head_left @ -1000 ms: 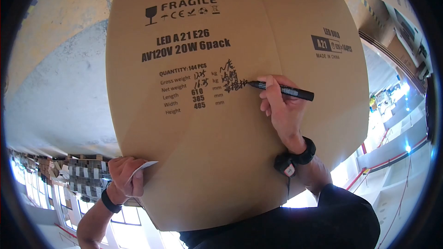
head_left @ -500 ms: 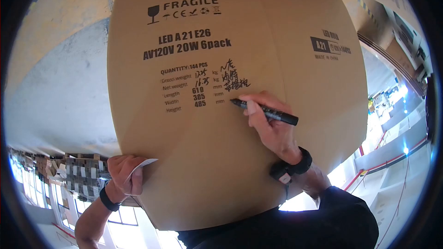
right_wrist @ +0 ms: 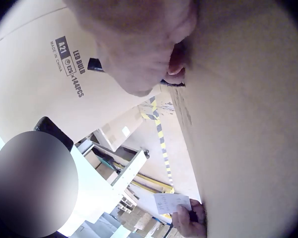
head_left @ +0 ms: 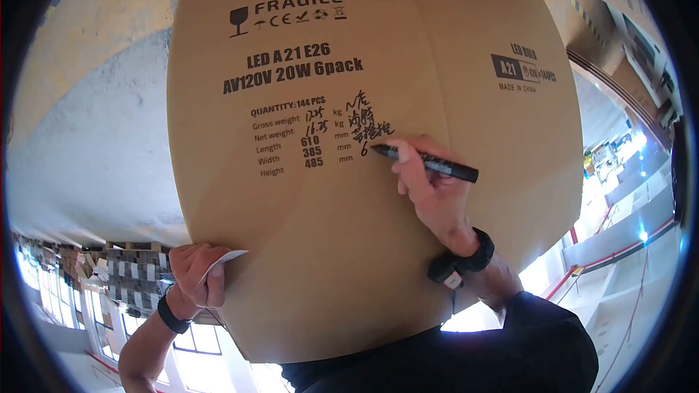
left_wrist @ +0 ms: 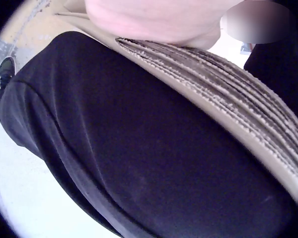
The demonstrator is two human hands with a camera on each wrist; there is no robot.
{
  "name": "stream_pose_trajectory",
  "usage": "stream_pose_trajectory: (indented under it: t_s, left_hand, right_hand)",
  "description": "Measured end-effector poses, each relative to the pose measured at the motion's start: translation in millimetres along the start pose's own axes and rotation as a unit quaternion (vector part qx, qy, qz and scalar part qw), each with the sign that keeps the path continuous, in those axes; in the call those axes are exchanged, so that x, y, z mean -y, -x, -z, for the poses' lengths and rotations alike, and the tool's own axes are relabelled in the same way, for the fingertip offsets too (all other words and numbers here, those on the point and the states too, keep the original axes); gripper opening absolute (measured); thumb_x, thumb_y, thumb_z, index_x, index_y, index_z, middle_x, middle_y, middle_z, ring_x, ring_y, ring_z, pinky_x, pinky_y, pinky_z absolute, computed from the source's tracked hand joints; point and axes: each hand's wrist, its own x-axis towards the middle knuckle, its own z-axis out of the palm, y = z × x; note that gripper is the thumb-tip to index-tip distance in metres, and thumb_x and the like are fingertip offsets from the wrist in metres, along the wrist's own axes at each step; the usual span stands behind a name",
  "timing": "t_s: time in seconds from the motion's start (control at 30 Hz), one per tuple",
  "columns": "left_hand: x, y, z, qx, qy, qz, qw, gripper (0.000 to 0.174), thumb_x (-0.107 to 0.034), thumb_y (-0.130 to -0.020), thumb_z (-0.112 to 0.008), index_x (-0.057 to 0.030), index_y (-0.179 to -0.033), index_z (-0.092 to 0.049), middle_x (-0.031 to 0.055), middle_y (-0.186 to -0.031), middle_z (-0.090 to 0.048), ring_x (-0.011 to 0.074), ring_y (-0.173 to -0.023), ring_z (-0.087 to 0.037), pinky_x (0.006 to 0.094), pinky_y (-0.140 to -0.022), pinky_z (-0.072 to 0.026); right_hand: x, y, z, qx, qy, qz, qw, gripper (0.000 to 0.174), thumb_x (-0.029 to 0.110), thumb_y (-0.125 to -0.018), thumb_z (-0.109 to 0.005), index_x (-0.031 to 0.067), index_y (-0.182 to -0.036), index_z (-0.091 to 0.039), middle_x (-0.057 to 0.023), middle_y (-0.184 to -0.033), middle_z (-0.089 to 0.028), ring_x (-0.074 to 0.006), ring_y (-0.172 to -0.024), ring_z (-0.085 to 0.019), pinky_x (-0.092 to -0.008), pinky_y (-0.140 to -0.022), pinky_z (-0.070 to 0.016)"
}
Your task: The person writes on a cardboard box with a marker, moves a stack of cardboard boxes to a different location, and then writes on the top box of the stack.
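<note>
A flattened cardboard carton (head_left: 328, 247), printed with black text, spans the head view. My right hand (head_left: 440, 193) pinches a black marker pen (head_left: 448, 167), its tip at the cardboard just right of a handwritten 6. Handwritten characters (head_left: 370, 116) stand above that digit, beside the printed weights and sizes. At the carton's lower left edge, my left hand (head_left: 198, 276) holds a white paper slip (head_left: 231, 257), curled over the edge. Handwriting shows on this slip (right_wrist: 173, 203) in the right wrist view. Layered corrugated edges (left_wrist: 213, 94) lie under the left hand in its wrist view.
The cardboard stack rests against a dark-clothed leg (left_wrist: 119, 134). Stacked goods on pallets (head_left: 135, 276) stand beyond the left hand. Yellow-black floor tape (right_wrist: 161, 141) and another carton (right_wrist: 119, 129) appear in the right wrist view.
The right hand with the marker moved down and left from the end of the third handwritten line, then slightly up and right. A 6 has appeared below that line. The left hand stays put.
</note>
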Motion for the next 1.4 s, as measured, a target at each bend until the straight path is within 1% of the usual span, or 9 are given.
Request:
stream_pose_trajectory:
  t_s: [0.23,0.83,0.93,1.03,1.1,1.17,1.23,1.33,1.4]
  left_hand:
    - [-4,-5,5,0.018,-0.037,-0.022,0.999,0.01,-0.005,-0.082,-0.052,-0.0007,-0.082,-0.061,0.0072,-0.055,-0.051,0.0212,-0.04,-0.048,0.031,-0.043,-0.0387]
    - [-5,-1,0,0.002,-0.048,-0.03,0.998,0.01,-0.003,-0.08,-0.052,0.0002,-0.08,-0.062,0.008,-0.056,-0.053,0.0229,-0.042,-0.051,0.0316,-0.044,-0.0401]
    - [-9,-6,-3,-0.016,-0.056,-0.04,0.997,0.011,-0.002,-0.081,-0.052,0.0007,-0.078,-0.062,0.009,-0.058,-0.056,0.0232,-0.041,-0.05,0.0324,-0.044,-0.0411]
    - [-19,1,4,-0.031,-0.062,-0.002,0.998,0.016,-0.001,-0.085,-0.049,0.0008,-0.076,-0.063,0.0098,-0.061,-0.06,0.0225,-0.041,-0.05,0.0324,-0.044,-0.0405]
    - [-22,27,21,-0.056,-0.062,0.077,0.993,0.023,-0.002,-0.091,-0.047,0.0005,-0.075,-0.062,0.01,-0.062,-0.062,0.0212,-0.041,-0.05,0.0318,-0.043,-0.0388]
    - [-58,45,36,-0.093,-0.098,0.214,0.967,0.029,-0.006,-0.097,-0.044,0.0011,-0.074,-0.061,0.0104,-0.062,-0.063,0.0197,-0.042,-0.05,0.0318,-0.044,-0.0375]
    - [-97,71,45,-0.151,-0.126,0.276,0.941,0.039,-0.013,-0.104,-0.04,0.0027,-0.074,-0.059,0.0108,-0.062,-0.065,0.0165,-0.044,-0.05,0.0326,-0.045,-0.0352]
    - [-143,117,40,-0.226,-0.065,0.242,0.941,0.04,-0.017,-0.105,-0.037,0.0065,-0.095,-0.067,0.0109,-0.067,-0.067,0.013,-0.048,-0.043,0.0317,-0.047,-0.0324]
    - [-147,154,36,-0.232,-0.022,0.294,0.927,0.04,-0.019,-0.105,-0.037,0.0056,-0.105,-0.068,0.0076,-0.067,-0.065,0.0085,-0.049,-0.037,0.0285,-0.046,-0.0286]
  right_hand:
    - [-4,2,1,-0.005,-0.016,-0.022,1.0,0.015,0.01,-0.096,-0.062,-0.0003,-0.104,-0.069,0.0026,-0.071,-0.057,-0.0028,-0.056,-0.049,-0.0201,-0.049,-0.039]
    - [0,5,-3,-0.075,-0.061,-0.08,0.992,0.02,0.017,-0.098,-0.062,-0.0008,-0.104,-0.069,0.0017,-0.067,-0.057,-0.0043,-0.055,-0.052,-0.0207,-0.048,-0.041]
    - [-10,7,0,-0.056,-0.044,-0.042,0.997,0.021,0.017,-0.098,-0.062,-0.0009,-0.105,-0.069,0.0019,-0.067,-0.057,-0.0045,-0.055,-0.053,-0.0207,-0.048,-0.0416]
    - [-10,11,16,-0.172,-0.083,0.009,0.981,0.019,0.014,-0.097,-0.062,0.0008,-0.109,-0.069,0.0008,-0.072,-0.061,-0.0042,-0.054,-0.052,-0.0203,-0.049,-0.0419]
    - [4,40,46,-0.042,0.089,0.072,0.993,0.019,0.013,-0.096,-0.063,0.0026,-0.11,-0.069,-0.003,-0.079,-0.067,-0.01,-0.059,-0.059,-0.0226,-0.055,-0.0473]
    - [11,77,77,0.114,0.196,0.225,0.948,0.027,0.016,-0.093,-0.066,0.0071,-0.119,-0.066,-0.0125,-0.106,-0.07,-0.028,-0.09,-0.07,-0.0346,-0.079,-0.0554]
    - [36,133,99,0.253,0.266,0.199,0.909,0.044,0.027,-0.088,-0.073,0.0089,-0.126,-0.06,-0.0166,-0.126,-0.062,-0.0373,-0.123,-0.056,-0.0467,-0.101,-0.0457]
    - [58,206,111,0.302,0.379,0.268,0.833,0.065,0.035,-0.078,-0.08,0.0114,-0.133,-0.054,-0.0156,-0.137,-0.054,-0.0383,-0.132,-0.045,-0.0511,-0.109,-0.037]
    - [57,237,121,0.266,0.42,0.278,0.822,0.076,0.041,-0.071,-0.082,0.0133,-0.134,-0.051,-0.0152,-0.139,-0.052,-0.0394,-0.134,-0.042,-0.0524,-0.11,-0.0349]
